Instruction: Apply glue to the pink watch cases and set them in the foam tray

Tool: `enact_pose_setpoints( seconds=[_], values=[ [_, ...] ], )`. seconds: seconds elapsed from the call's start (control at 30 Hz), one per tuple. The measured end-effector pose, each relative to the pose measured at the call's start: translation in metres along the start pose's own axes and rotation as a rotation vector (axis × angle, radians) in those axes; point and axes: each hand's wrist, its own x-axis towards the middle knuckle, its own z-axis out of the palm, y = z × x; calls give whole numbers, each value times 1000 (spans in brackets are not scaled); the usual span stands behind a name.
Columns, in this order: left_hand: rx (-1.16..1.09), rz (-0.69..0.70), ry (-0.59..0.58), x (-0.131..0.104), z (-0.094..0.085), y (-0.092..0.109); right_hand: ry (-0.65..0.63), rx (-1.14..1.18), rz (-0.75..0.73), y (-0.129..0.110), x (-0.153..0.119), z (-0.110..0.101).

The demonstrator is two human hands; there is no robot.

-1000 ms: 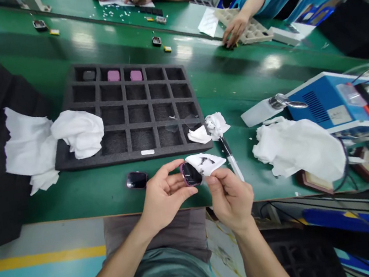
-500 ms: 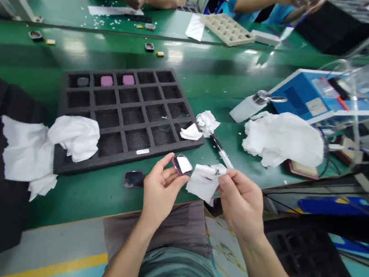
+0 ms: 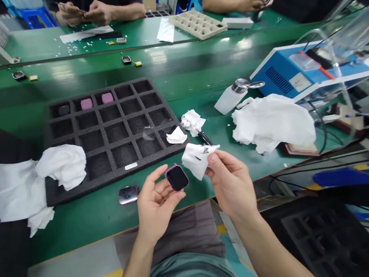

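"Black foam tray (image 3: 107,178), left side — contents?"

"White cloth (image 3: 65,164) over its front-left corner. Back row, from the left: one dark piece (image 3: 64,110), two pink pieces (image 3: 87,104). Loose clear film (image 3: 149,133) lies toward the front right."

"Next?"

"Second watch body (image 3: 128,194) lies on the bench (image 3: 80,228). Left hand (image 3: 156,207): fingers curled, pinching the purple-rimmed watch body (image 3: 177,178) by its edge, over the bench near the front."

"Risk?"

"Slippage, I judge — an edge-only pinch could drop it, perhaps off the bench."

"And the right hand (image 3: 231,182)?"

"Thumb and fingers closed on a stained wipe (image 3: 195,161), apart from the watch body. Its dark marks, if transferable, could smear the watch."
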Motion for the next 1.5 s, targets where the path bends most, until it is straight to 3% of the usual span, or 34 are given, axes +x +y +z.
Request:
enact_pose_setpoints(
  seconds=[0.13, 0.33, 0.67, 1.07, 1.3, 1.5],
  values=[
    [32, -22, -4, -1, 0, -1, 24, -98, -51, 5, -2, 8],
    [90, -15, -41, -3, -1, -3, -1, -380, -252, 4, -13, 14],
    [112, -49, -55, -5, -2, -8, -150, -762, -600, 14, -14, -1],
    [93, -29, -76, -5, 1, -13, -208, -694, -538, 30, -13, -15],
    [87, -55, -115, -5, 2, -14, -271, -468, -320, 30, -9, -15],
    [133, -61, -148, -3, 3, -13, -299, -414, -225, 32, -1, -22]
  ],
)
